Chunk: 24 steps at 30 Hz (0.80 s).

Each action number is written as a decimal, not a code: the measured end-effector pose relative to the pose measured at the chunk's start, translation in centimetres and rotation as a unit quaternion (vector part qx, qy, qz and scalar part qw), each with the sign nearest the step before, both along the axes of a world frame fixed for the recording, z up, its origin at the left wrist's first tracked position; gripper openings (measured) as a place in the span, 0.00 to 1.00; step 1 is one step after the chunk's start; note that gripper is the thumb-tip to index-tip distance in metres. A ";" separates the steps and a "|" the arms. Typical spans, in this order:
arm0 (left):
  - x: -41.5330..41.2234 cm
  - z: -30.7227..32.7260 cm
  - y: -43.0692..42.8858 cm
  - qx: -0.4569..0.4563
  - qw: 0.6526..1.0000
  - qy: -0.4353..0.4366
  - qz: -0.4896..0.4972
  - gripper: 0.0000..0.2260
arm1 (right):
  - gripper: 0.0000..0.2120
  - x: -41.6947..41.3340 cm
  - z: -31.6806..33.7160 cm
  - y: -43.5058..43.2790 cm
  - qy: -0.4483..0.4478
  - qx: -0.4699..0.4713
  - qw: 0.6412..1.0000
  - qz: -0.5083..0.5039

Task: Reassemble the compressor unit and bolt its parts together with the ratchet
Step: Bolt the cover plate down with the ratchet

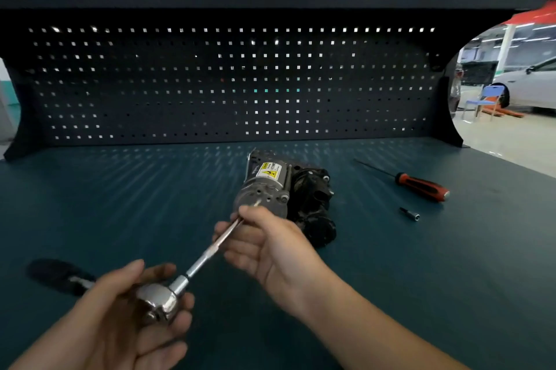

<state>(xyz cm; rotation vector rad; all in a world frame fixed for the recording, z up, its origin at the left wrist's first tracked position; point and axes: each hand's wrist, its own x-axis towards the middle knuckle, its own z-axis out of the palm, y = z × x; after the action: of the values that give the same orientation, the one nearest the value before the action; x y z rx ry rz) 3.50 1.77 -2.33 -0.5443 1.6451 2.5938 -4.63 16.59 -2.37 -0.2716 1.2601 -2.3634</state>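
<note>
Ratchet (pixel 156 302) cupped in left hand (pixel 120 318) — right hand (pixel 264 246) pinching extension (pixel 216 244)

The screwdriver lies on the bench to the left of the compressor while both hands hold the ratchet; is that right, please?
Not quite: the head view shows the screwdriver on the bench to the right of the compressor, not the left. The left hand and right hand do both hold the ratchet.

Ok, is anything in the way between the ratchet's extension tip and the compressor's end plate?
Nothing visible. The left hand holds the ratchet, the right hand pinches its extension near the tip, which sits right at the grey end plate of the compressor. The screwdriver and loose bit lie well off to the right.
</note>
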 end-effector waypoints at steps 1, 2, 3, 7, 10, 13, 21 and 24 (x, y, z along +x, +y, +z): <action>-0.1 -0.1 0.3 -0.005 1.000 0.006 -0.017 0.13 | 0.06 -0.1 0.3 0.4 0.026 0.001 1.000 -0.011; -0.3 -0.2 0.5 -0.011 1.000 0.009 -0.021 0.13 | 0.05 -0.3 0.6 0.7 0.052 0.006 0.998 -0.023; -0.8 -0.3 0.7 -0.016 1.000 0.014 -0.014 0.13 | 0.04 -0.4 0.9 1.0 0.075 0.011 0.996 -0.038; -3.1 0.2 1.6 -0.080 0.994 0.074 0.027 0.10 | 0.05 -0.8 1.5 1.9 0.130 0.012 0.988 -0.085; -5.2 1.1 2.0 -0.210 0.959 0.170 0.089 0.08 | 0.07 -1.3 1.9 2.4 0.129 -0.005 0.986 -0.107; -6.4 1.8 3.3 -0.290 0.914 0.266 0.103 0.07 | 0.13 -1.8 2.0 2.7 0.113 0.011 0.987 -0.114; -8.0 2.3 5.2 -0.488 0.731 0.448 0.165 0.08 | 0.34 -0.2 2.7 2.6 0.327 0.332 0.862 -0.200; -8.6 2.7 4.5 -0.546 0.677 0.455 0.189 0.11 | 0.37 0.3 4.0 3.4 0.321 0.282 0.895 -0.131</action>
<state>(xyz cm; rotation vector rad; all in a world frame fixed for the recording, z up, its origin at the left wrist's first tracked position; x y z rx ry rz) -5.07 6.31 0.42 0.7348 3.7209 1.6932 -4.29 20.01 1.68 -0.7709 2.3530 -2.0346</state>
